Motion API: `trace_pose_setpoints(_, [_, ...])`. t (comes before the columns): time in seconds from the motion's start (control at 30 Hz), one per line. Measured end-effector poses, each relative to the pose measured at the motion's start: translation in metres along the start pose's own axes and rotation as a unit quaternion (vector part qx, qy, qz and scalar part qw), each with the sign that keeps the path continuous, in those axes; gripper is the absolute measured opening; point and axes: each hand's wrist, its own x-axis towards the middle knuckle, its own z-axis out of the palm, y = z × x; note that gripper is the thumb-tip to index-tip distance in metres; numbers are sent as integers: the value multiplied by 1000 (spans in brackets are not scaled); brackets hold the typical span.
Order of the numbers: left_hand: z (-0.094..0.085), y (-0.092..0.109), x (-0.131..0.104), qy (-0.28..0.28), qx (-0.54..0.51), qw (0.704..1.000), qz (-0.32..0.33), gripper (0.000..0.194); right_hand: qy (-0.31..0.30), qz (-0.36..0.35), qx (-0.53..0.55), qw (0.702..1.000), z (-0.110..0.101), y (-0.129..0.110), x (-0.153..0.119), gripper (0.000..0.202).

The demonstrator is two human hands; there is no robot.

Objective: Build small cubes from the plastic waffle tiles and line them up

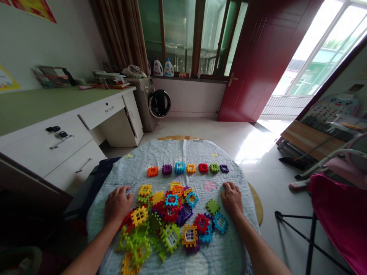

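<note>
My left hand (118,203) rests palm down on the cloth, left of a loose pile of plastic interlocking blocks; its fingers are loosely bent and hold nothing. On the other side my right hand (231,198) lies on the cloth too, open, near a flat green piece (212,206). The pile mixes square window pieces, such as a yellow one (139,216), a light green one (171,237) and a blue one (172,199). Beyond it stands a row of several small blocks, from an orange block (153,171) through a red block (203,167) to a dark purple block (224,168).
A pale blue cloth (183,152) covers the round table. Farther off are a white desk (86,145) at left, a washing machine (146,103) with its door open, and a red door (258,57). A pink folding chair (335,214) stands at right.
</note>
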Motion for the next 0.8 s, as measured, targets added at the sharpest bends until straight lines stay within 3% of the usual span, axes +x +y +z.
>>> trace_pose_setpoints(0.8, [-4,4,-1,-6,3,1000,-25,29,-1,-1,-50,999,3,-2,2,33])
